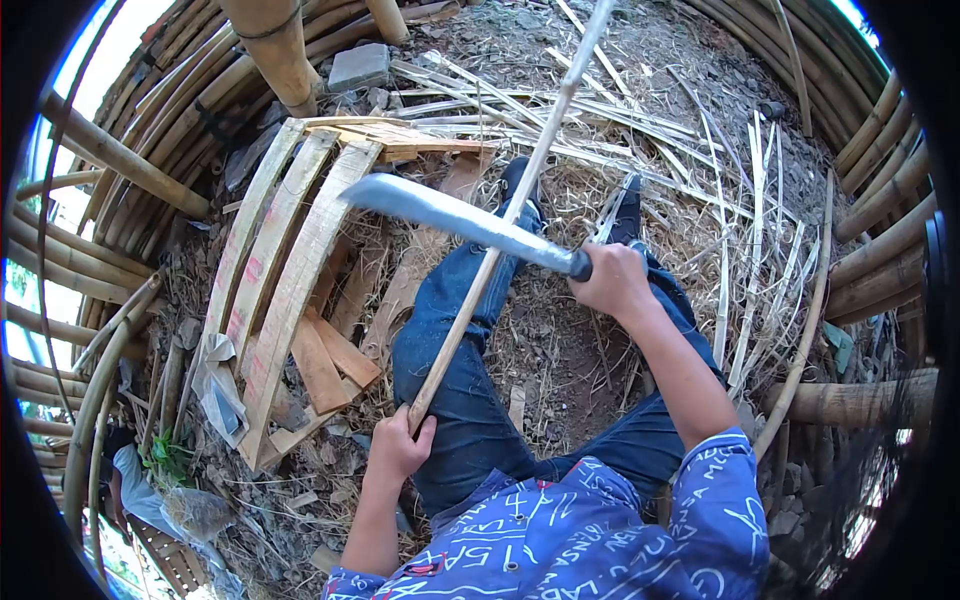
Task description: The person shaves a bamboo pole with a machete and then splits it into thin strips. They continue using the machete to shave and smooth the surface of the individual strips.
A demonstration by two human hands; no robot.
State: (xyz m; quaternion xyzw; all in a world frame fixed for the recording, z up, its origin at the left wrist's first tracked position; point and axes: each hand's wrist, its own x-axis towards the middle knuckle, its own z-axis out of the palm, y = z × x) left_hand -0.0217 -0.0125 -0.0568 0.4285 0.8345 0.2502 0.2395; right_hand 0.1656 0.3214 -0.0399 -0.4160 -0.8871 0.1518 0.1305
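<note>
My right hand (612, 280) is closed round the dark handle of a machete (450, 218). Its broad blade points left and lies across a long bamboo strip (467, 312) in this view, slightly blurred toward the tip. Near the strip's lower end, my left hand (398, 442) grips it beside my bent knee. From there the strip slants up and away past my shoes to the top edge of the view. My legs in blue jeans (445, 375) are spread on the ground around it.
A wooden pallet (300, 275) lies to the left, with short wood pieces (335, 360) beside it. Split bamboo strips (735, 260) and shavings litter the ground ahead and right. Bamboo poles (855, 403) stand and lie around both sides. A grey block (358, 67) sits at the back.
</note>
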